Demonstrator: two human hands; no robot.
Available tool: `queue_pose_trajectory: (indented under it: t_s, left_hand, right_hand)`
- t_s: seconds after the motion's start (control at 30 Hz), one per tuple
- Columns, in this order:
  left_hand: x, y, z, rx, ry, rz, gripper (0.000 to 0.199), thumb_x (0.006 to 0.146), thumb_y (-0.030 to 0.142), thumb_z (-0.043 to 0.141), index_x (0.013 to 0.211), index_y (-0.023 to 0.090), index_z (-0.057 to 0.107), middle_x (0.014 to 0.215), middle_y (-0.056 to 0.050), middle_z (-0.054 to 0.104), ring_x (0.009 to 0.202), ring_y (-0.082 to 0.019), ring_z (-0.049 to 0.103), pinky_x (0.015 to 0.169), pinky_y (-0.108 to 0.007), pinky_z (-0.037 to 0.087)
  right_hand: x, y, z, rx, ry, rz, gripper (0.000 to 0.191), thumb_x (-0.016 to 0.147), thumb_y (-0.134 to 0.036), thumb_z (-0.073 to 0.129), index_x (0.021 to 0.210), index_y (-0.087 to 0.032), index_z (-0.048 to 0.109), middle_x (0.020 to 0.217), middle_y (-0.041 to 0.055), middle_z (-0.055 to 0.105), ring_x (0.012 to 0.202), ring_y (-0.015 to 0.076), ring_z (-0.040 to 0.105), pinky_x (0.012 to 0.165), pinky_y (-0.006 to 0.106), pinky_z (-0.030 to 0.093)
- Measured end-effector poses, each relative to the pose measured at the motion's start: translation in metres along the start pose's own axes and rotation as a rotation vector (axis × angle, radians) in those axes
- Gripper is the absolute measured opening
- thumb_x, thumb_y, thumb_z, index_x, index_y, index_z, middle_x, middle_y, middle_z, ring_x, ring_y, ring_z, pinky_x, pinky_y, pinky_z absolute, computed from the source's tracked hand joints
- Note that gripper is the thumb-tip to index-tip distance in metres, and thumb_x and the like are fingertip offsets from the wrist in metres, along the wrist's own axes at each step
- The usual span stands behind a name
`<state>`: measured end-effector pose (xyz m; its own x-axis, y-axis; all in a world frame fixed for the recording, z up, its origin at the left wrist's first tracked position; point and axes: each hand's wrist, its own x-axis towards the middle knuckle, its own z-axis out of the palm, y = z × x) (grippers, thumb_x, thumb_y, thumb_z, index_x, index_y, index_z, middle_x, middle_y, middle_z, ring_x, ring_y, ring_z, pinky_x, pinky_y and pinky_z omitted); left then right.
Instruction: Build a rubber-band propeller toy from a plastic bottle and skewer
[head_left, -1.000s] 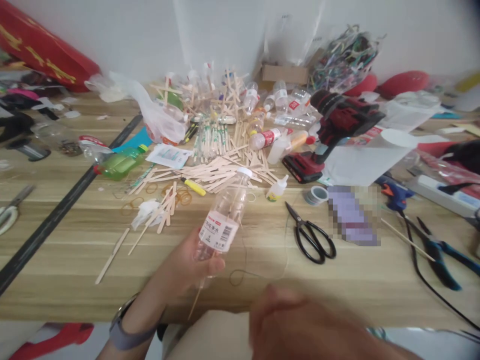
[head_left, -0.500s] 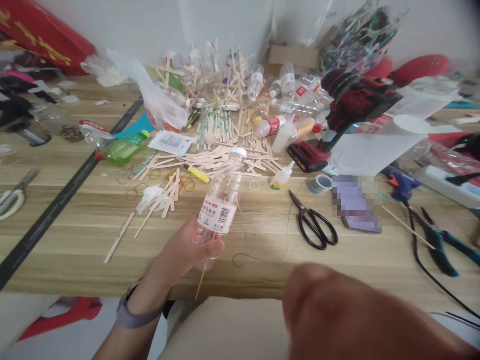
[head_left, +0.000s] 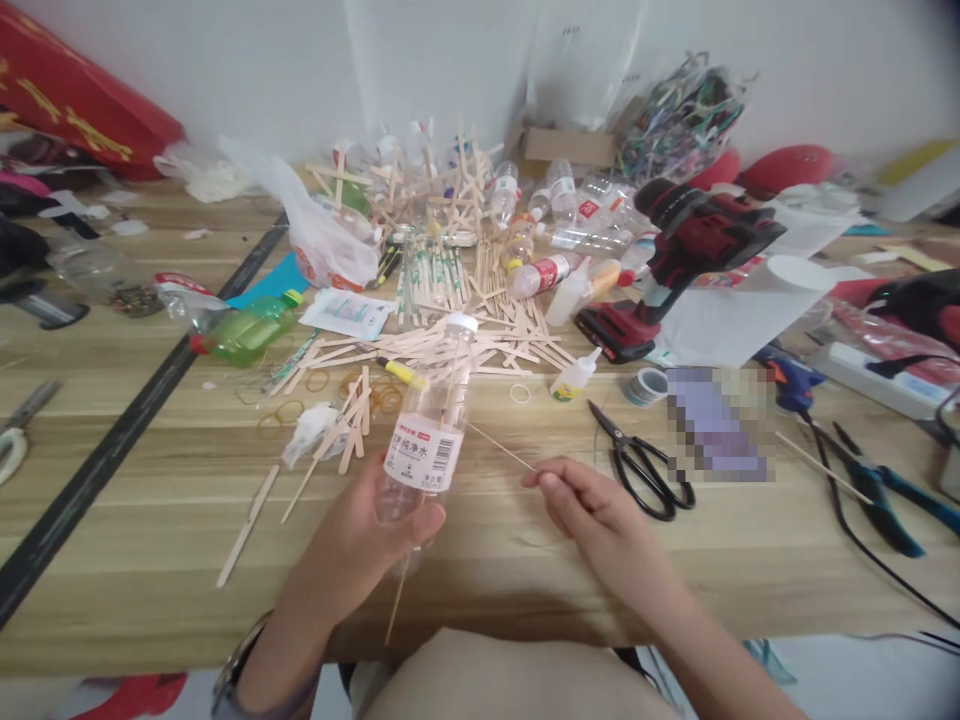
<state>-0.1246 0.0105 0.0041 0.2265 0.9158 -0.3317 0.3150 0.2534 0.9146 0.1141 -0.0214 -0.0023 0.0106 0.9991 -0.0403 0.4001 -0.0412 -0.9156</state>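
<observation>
A clear plastic bottle [head_left: 424, 440] with a white cap and a pink-and-white label leans slightly right, its lower part wrapped by my left hand [head_left: 375, 540]. A thin wooden stick [head_left: 397, 605] pokes out below the bottle's base. Right of the bottle, my right hand [head_left: 592, 510] pinches the end of another thin stick [head_left: 504, 447], whose far end reaches the bottle's side. Whether that tip enters the bottle is too small to tell. Black scissors [head_left: 643, 460] lie beyond my right hand.
Craft sticks [head_left: 420, 347] are piled behind the bottle. A red cordless drill [head_left: 675, 260] stands back right, with a glue bottle [head_left: 576, 375] and tape roll [head_left: 646, 386] before it. Pliers [head_left: 877, 490] lie far right, a green bottle [head_left: 251, 328] at left.
My right hand has moved from the blurred lower right foreground to beside the bottle, where its pinched stick now shows. The bottle has moved slightly lower in view, still in my left hand.
</observation>
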Motion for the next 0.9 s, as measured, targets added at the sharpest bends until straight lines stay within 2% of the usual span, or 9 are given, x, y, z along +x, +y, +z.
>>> queue_pose_trajectory:
  t_s: [0.1, 0.27, 0.37, 0.53, 0.7, 0.8, 0.87, 0.9]
  left_hand:
    - [-0.002, 0.005, -0.008, 0.088, 0.006, -0.091, 0.054, 0.075, 0.051, 0.068, 0.119, 0.022, 0.055, 0.112, -0.009, 0.071, 0.104, -0.030, 0.067, 0.092, -0.045, 0.049]
    - [0.000, 0.003, -0.013, 0.181, 0.050, -0.097, 0.057, 0.075, 0.055, 0.064, 0.121, 0.022, 0.055, 0.117, -0.010, 0.071, 0.108, -0.031, 0.066, 0.092, -0.043, 0.049]
    - [0.003, -0.001, -0.018, 0.354, 0.124, -0.070, 0.060, 0.077, 0.056, 0.061, 0.125, 0.021, 0.052, 0.120, -0.011, 0.069, 0.109, -0.032, 0.065, 0.092, -0.045, 0.049]
    - [0.010, -0.010, -0.020, 0.646, 0.289, 0.037, 0.062, 0.083, 0.057, 0.053, 0.129, 0.016, 0.049, 0.116, -0.015, 0.067, 0.108, -0.034, 0.063, 0.090, -0.048, 0.050]
    - [0.017, -0.021, -0.011, 0.937, 0.467, 0.139, 0.063, 0.089, 0.055, 0.044, 0.132, 0.008, 0.046, 0.118, -0.023, 0.064, 0.107, -0.039, 0.061, 0.090, -0.051, 0.048]
    - [0.013, -0.016, -0.002, 1.082, 0.552, 0.184, 0.062, 0.091, 0.048, 0.045, 0.130, 0.000, 0.047, 0.121, -0.030, 0.060, 0.113, -0.044, 0.055, 0.094, -0.058, 0.043]
    - [0.007, -0.005, 0.011, 1.060, 0.625, 0.260, 0.055, 0.091, 0.044, 0.049, 0.128, 0.003, 0.051, 0.125, -0.029, 0.058, 0.121, -0.044, 0.049, 0.101, -0.060, 0.037]
    - [0.004, 0.002, 0.020, 0.997, 0.644, 0.322, 0.049, 0.091, 0.041, 0.051, 0.127, 0.008, 0.053, 0.126, -0.025, 0.058, 0.125, -0.041, 0.048, 0.105, -0.058, 0.035]
  right_hand:
    - [-0.008, 0.000, -0.018, -0.194, 0.055, -0.049, 0.032, 0.093, -0.043, 0.049, 0.082, -0.020, 0.069, 0.067, 0.0018, 0.066, 0.059, 0.0151, 0.061, 0.054, 0.023, 0.049]
    - [-0.018, 0.007, -0.038, -0.394, 0.026, -0.075, 0.026, 0.094, -0.037, 0.051, 0.091, -0.024, 0.073, 0.088, 0.0026, 0.077, 0.079, 0.0189, 0.073, 0.069, 0.022, 0.058]
    - [-0.021, 0.014, -0.051, -0.511, 0.041, -0.114, 0.025, 0.093, -0.036, 0.052, 0.095, -0.025, 0.075, 0.092, 0.0025, 0.078, 0.079, 0.0199, 0.075, 0.070, 0.022, 0.059]
    - [-0.019, 0.025, -0.074, -0.629, 0.143, -0.212, 0.027, 0.092, -0.039, 0.054, 0.090, -0.024, 0.076, 0.084, 0.0027, 0.078, 0.067, 0.0217, 0.075, 0.063, 0.025, 0.061]
    - [-0.013, 0.034, -0.086, -0.631, 0.148, -0.225, 0.028, 0.093, -0.040, 0.052, 0.088, -0.024, 0.075, 0.081, 0.0031, 0.077, 0.063, 0.0216, 0.073, 0.056, 0.027, 0.060]
    - [-0.008, 0.037, -0.085, -0.609, 0.098, -0.268, 0.024, 0.094, -0.034, 0.052, 0.089, -0.023, 0.073, 0.083, 0.0020, 0.077, 0.066, 0.0197, 0.073, 0.056, 0.026, 0.059]
    - [-0.004, 0.038, -0.079, -0.576, 0.041, -0.326, 0.022, 0.095, -0.029, 0.050, 0.091, -0.022, 0.071, 0.085, 0.0019, 0.077, 0.069, 0.0188, 0.074, 0.059, 0.025, 0.058]
    - [-0.002, 0.038, -0.076, -0.560, 0.009, -0.363, 0.022, 0.096, -0.027, 0.050, 0.092, -0.022, 0.071, 0.086, 0.0024, 0.077, 0.070, 0.0185, 0.074, 0.060, 0.025, 0.057]
